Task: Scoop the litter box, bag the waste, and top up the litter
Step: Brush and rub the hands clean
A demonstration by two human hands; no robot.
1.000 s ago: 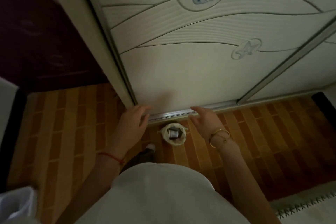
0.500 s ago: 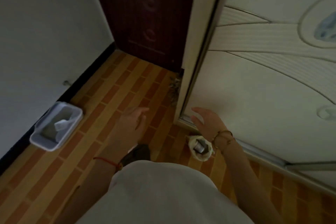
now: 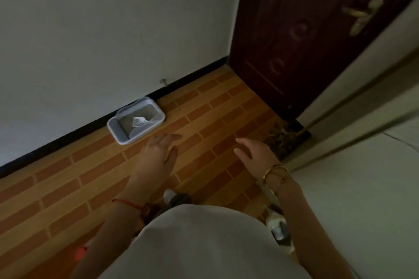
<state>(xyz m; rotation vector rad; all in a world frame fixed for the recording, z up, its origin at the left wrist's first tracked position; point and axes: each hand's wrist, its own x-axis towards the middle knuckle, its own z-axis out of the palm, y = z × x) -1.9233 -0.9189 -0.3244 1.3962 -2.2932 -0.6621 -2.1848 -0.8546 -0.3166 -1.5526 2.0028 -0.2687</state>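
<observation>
Closest in, beside the right forearm, a small pale bag (image 3: 280,231) with something metallic in it sits on the tiled floor (image 3: 68,188), and a shoe (image 3: 175,198) shows just ahead of the shirt. A careless step back could tip that bag; whether it is meant for the waste I cannot tell. Ahead, the left hand (image 3: 158,154) and right hand (image 3: 254,154) hang over the tiles, fingers loosely spread and holding nothing. A bracelet (image 3: 275,172) on the right wrist might drag through litter on a low reach. Farther on, the litter box (image 3: 147,130) rests against the dark skirting of the wall (image 3: 90,29), apart from both hands, with the scoop (image 3: 139,121) lying inside it. Its rim looks low, so a hasty lift could flick granules onto the tiles, and the dim light may hide clumps. Off to the right, away from the line to the box, dry plant matter (image 3: 283,140) lies at the foot of the dark door (image 3: 306,41).
</observation>
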